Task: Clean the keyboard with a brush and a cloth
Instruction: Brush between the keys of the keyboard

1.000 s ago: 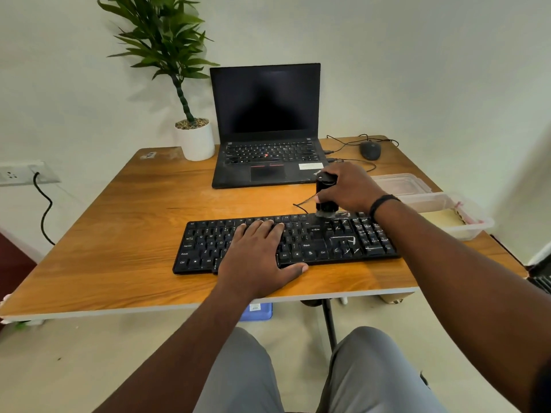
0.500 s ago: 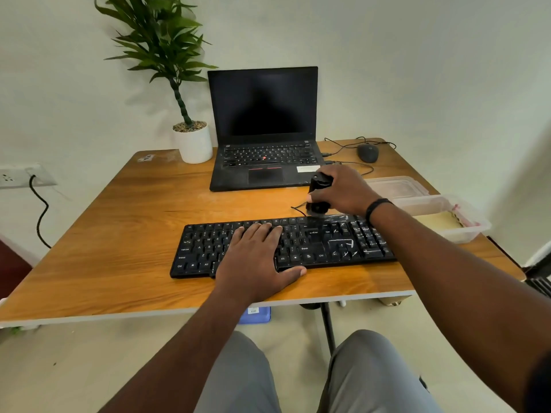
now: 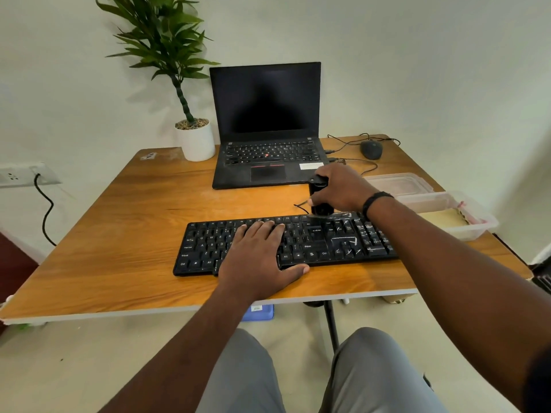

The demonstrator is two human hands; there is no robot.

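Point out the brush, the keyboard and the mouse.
brush (image 3: pixel 319 201): head view, on its black handle below the gripping fingers.
keyboard (image 3: pixel 316 244): head view, on the keys right of the resting hand.
mouse (image 3: pixel 371 149): head view, on its top.

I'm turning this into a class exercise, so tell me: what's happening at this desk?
A seated person is cleaning a black full-size keyboard on a wooden table. The left hand lies flat on the keys, steadying it. The right hand grips a black stubby brush upright at the keyboard's far edge. A black open laptop sits behind, screen dark.
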